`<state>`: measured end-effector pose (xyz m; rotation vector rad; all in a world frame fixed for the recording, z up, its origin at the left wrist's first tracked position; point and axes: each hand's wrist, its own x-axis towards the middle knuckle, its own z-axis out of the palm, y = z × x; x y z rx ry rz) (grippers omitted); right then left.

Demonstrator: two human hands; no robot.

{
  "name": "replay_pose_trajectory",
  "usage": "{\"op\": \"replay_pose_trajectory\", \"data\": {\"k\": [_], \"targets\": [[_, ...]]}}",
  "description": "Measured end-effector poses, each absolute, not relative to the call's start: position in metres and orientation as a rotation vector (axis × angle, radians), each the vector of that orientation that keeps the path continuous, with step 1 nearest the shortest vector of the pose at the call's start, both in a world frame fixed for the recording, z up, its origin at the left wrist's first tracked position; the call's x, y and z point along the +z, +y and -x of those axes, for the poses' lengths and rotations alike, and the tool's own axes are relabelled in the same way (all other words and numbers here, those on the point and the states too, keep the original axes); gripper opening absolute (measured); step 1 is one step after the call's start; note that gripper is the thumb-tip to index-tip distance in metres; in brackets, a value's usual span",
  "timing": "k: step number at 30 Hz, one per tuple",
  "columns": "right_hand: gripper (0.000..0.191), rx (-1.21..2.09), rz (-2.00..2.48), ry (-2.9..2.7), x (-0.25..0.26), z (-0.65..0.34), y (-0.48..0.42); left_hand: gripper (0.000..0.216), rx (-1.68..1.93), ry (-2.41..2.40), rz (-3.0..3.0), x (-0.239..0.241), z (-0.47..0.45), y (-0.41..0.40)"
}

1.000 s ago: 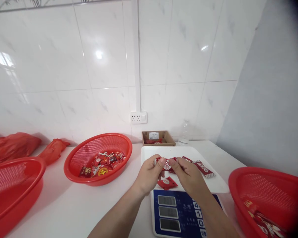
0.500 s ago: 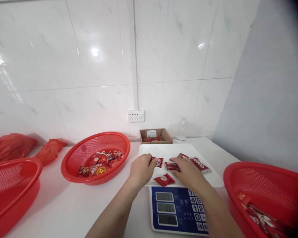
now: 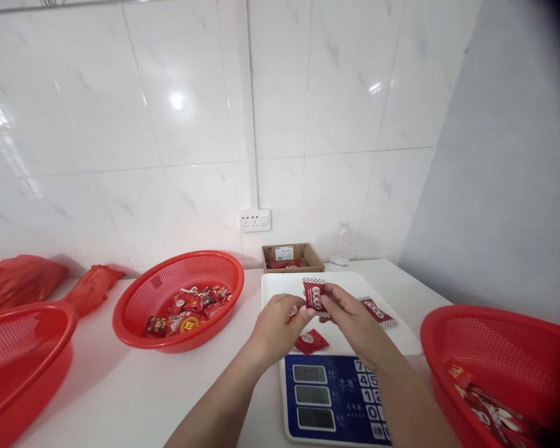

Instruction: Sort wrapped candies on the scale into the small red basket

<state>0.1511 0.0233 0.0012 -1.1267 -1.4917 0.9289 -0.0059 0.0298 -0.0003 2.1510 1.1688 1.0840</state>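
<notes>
Over the white tray (image 3: 280, 284) of a digital scale, my two hands meet. My right hand (image 3: 352, 320) pinches a dark red snack packet (image 3: 314, 294) with dotted ends, held upright. My left hand (image 3: 275, 326) is closed on a small red packet (image 3: 294, 310), mostly hidden by the fingers, and its thumb touches the right hand's packet. Beneath my hands a red twisted-end packet (image 3: 312, 341) lies at the tray's front edge. Another dotted-end packet (image 3: 378, 312) rests on the tray right of my right hand.
The scale's blue panel (image 3: 345, 398) faces me. A red basket (image 3: 144, 292) of mixed packets stands left, another basket (image 3: 9, 367) nearer. On the right is a third basket (image 3: 504, 330) with packets. Behind stand a cardboard box (image 3: 313, 256) and clear bottle (image 3: 341, 246); red bags (image 3: 25, 283) lie far left.
My right hand has lifted a dotted-end packet from the tray and turned it upright, moving left to meet my left hand. The left hand keeps its small packet.
</notes>
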Motion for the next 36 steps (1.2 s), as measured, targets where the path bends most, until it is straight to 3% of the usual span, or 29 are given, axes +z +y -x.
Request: {"op": "replay_pose_trajectory", "data": {"k": [3,7,14,22,36], "targets": [[0.028,1.184,0.901,-1.363,0.010,-0.142,0.014,0.031,1.123,1.086,-2.000,0.002,0.003,0.026],[0.029,1.251,0.901,-1.336,0.015,-0.140,0.010,0.030,1.097,1.120,-1.938,0.003,0.002,0.025],[0.032,1.163,1.009,-1.259,0.020,-0.142,0.005,0.023,1.101,1.018,-1.899,0.010,0.002,0.020],[0.036,0.815,1.225,-1.441,0.018,-0.147,0.010,0.025,0.982,0.907,-1.895,0.015,0.006,0.017],[0.040,0.813,1.236,-1.375,0.017,-0.151,0.013,0.027,0.983,0.844,-1.712,0.017,0.005,0.016]]}}
